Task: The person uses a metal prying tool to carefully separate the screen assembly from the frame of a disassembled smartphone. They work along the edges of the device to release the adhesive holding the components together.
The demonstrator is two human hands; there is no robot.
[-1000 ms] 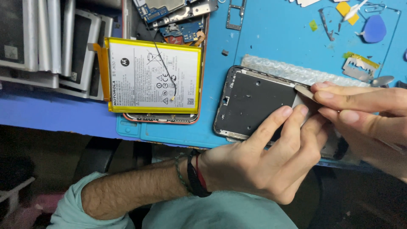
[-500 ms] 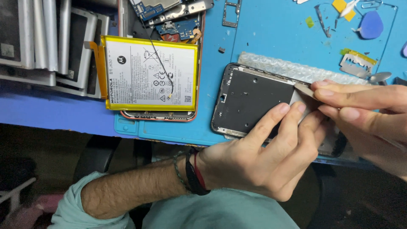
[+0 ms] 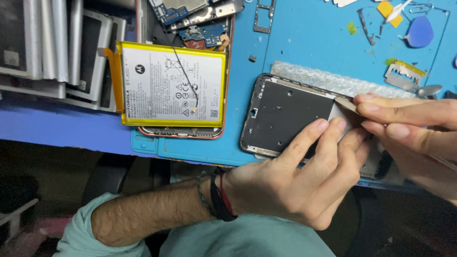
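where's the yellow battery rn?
Head view, left of centre: the yellow-edged battery lies on an opened phone on the blue mat, left of the phone frame that the left hand steadies.

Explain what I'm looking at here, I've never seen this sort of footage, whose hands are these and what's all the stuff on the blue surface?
The picture comes from a camera worn on a person's head, looking down at their own bare hands. The left hand, with bands on its wrist, steadies a dark phone frame on a blue work mat. The right hand pinches a thin flat metal tool against the frame's inner surface. To the left lies an opened phone with a yellow-edged battery resting on it and circuit boards showing above. A strip of bubble wrap lies behind the frame. A blue pick and a razor blade sit nearby.
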